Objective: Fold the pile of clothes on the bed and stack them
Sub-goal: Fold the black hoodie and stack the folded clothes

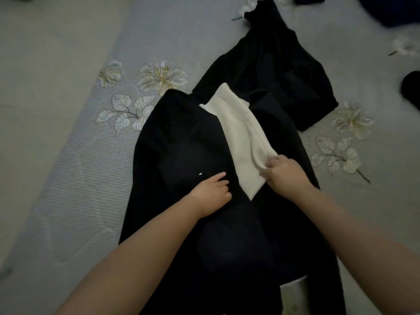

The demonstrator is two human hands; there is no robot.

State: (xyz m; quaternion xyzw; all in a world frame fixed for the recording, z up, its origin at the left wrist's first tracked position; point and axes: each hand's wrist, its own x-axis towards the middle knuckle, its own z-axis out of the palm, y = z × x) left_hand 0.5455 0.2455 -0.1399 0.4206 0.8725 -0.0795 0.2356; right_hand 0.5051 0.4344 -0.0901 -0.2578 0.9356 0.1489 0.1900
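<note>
Cream cloth point(236, 137) runs long, up-left from right hand point(284, 171) — pinching its near edge; left hand point(213, 192) loosely curled on black garment point(181, 144).

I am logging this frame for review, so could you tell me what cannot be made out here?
Head view only:
- Large black garment: its near end is cut by the bottom edge; its type is lost in darkness.
- Cream knitted cloth: its near right edge is hidden under the right hand.
- Dark items at the right edge: cropped and blurred.
</note>
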